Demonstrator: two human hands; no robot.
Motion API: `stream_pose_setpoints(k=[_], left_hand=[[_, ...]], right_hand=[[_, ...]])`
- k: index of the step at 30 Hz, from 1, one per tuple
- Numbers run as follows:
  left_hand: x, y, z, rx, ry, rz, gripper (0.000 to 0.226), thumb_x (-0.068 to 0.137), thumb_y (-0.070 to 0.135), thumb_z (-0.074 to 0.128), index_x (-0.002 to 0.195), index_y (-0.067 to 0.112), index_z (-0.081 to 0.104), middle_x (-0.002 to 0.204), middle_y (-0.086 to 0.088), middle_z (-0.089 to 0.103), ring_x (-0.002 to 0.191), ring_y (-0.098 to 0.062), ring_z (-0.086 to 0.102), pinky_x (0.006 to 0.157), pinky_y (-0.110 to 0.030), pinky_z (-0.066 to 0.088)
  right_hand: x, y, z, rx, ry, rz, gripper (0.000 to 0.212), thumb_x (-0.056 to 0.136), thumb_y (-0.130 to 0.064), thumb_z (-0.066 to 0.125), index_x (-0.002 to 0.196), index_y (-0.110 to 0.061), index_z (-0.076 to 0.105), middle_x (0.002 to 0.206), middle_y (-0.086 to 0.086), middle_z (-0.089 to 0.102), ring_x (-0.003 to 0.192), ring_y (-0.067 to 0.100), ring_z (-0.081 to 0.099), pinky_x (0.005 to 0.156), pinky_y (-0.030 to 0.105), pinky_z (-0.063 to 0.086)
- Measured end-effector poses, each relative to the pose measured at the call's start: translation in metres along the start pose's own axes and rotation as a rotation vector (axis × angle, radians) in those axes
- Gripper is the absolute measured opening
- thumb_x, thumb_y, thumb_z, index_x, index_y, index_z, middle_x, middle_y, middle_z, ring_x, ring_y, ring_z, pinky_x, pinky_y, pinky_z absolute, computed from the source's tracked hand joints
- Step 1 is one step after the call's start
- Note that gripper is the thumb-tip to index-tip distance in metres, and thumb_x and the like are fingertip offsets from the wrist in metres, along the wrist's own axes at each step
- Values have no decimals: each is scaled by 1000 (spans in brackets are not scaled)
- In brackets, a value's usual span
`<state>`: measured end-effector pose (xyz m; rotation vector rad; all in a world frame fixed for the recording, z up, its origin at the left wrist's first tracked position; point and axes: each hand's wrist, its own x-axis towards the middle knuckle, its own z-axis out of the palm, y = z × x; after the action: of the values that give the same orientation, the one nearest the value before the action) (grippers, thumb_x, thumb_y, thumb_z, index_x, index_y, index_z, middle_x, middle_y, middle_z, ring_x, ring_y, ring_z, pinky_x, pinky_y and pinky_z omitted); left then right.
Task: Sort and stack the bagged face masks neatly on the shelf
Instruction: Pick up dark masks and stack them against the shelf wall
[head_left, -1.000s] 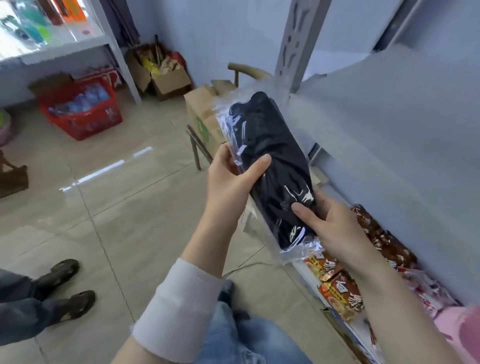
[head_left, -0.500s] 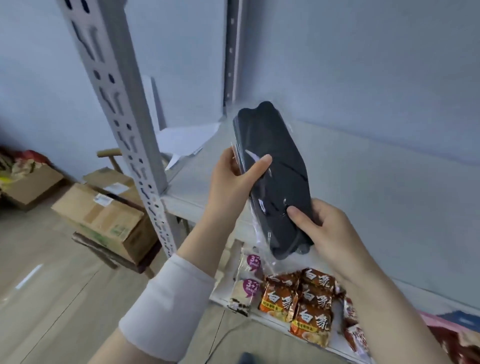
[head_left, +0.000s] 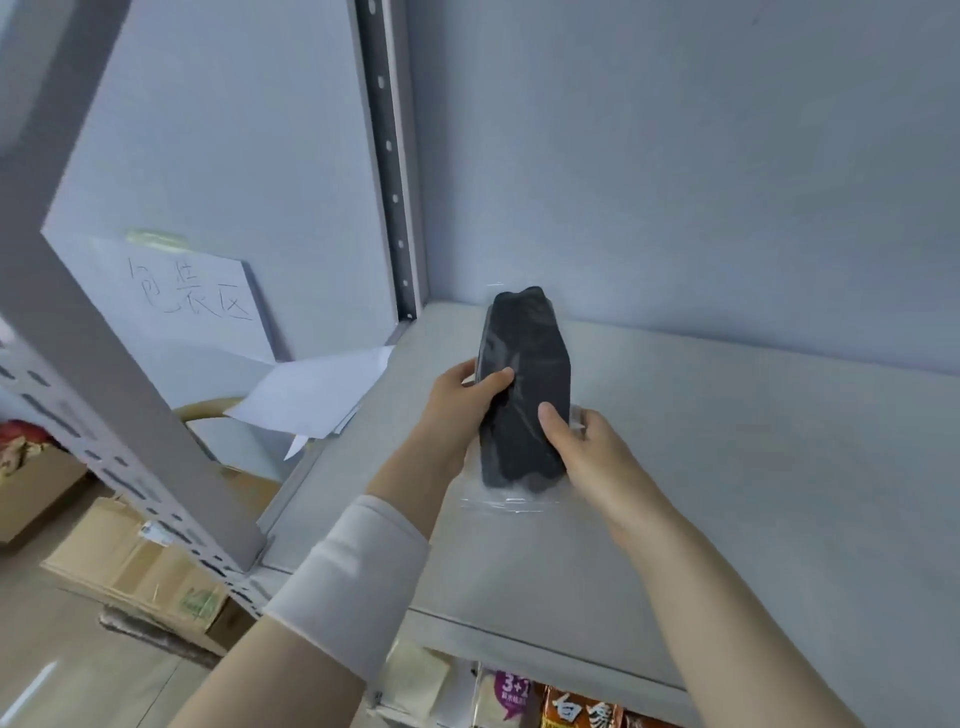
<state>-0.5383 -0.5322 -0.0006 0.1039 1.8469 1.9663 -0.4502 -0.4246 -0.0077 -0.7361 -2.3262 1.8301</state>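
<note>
A clear plastic bag of black face masks (head_left: 524, 384) is held over the grey shelf board (head_left: 727, 467), lengthwise, with its far end close to the back wall. Whether it rests on the board cannot be told. The bag's left edge is gripped by the left hand (head_left: 457, 410), thumb laid across the top. Its right edge is pinched by the right hand (head_left: 587, 447), thumb also on top. A white sleeve cuff (head_left: 353, 582) is worn on the left forearm. Loose white paper sheets (head_left: 311, 395) lie at the shelf's left end, below a handwritten sign (head_left: 192, 296). Cardboard boxes (head_left: 140, 577) are seen on the floor, and snack packets (head_left: 576, 709) on the lower tier.
</note>
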Motion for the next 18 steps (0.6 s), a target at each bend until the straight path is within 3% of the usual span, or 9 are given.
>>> stream_pose_setpoints(k=[3,7,10,14,16,18], left_hand=[[27,10,-14,91,-39,-7,25,91,20,62,114,11,61,103,-7,70,95,-22,67,87,-34,54],[55,8,-20,340,-17,50,34,93,28,58,118,6,59,112,-11,66,102,-26,63,93,-40,51],[68,5,-23,478,-8,100,34,94,33,54,111,3,57,107,-11,65,98,-26,61,90,-42,50],[79,5,-31,490,-9,105,27,95,33,51,90,7,53,85,-5,58,78,-20,55,67,-29,45],[83,4,-36,453,0,122,32,97,28,50,71,13,37,69,0,41,63,-14,38,56,-26,30],[86,3,-42,430,10,151,35,96,21,49,68,15,30,67,0,32,62,-14,29,55,-26,25]], right_hand=[[25,-7,14,115,7,11,63,93,-47,43,144,-13,30,134,-1,52,124,21,50,106,40,38],[53,-15,42,141,156,-14,34,98,-17,37,129,-11,48,119,7,60,107,24,59,96,44,47],[67,-17,53,112,240,0,29,94,-5,38,117,-10,55,113,8,63,100,24,60,91,39,49],[80,-19,58,69,270,28,32,94,-2,41,124,-8,52,115,4,61,99,20,58,83,28,45],[85,-20,62,49,285,33,32,94,-3,43,124,-7,52,117,7,61,103,23,58,89,33,48],[89,-23,66,35,292,42,29,94,-4,43,121,-7,52,116,9,62,104,26,58,94,38,47]])
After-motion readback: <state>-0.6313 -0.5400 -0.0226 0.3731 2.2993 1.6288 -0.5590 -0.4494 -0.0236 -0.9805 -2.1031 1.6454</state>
